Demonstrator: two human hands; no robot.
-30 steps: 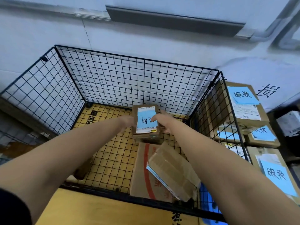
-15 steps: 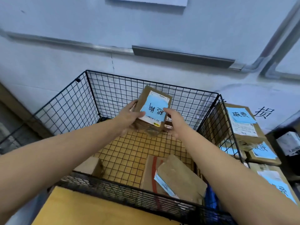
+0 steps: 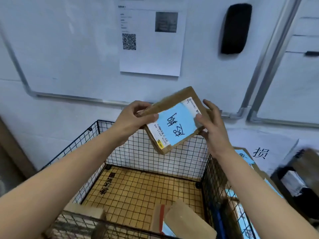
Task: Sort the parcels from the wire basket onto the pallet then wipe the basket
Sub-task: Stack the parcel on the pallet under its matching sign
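Note:
I hold a small brown cardboard parcel (image 3: 174,121) with a blue handwritten label, tilted, high above the black wire basket (image 3: 151,152). My left hand (image 3: 133,118) grips its left edge with thumb on the label. My right hand (image 3: 211,123) holds its right edge, thumb on top. Inside the basket, near the front, lie a brown parcel (image 3: 188,221) atop a flat one with a red stripe (image 3: 159,219), and another box at the front left corner (image 3: 86,213).
Boxes with blue labels (image 3: 245,159) are stacked right of the basket. A whiteboard with a printed sheet (image 3: 150,40) and a black eraser (image 3: 235,28) hangs on the wall behind. A dark object (image 3: 296,183) stands at far right.
Both hands have lifted the labelled parcel from the basket floor up above the basket's rim, and it has tilted. My view has swung upward toward the whiteboard.

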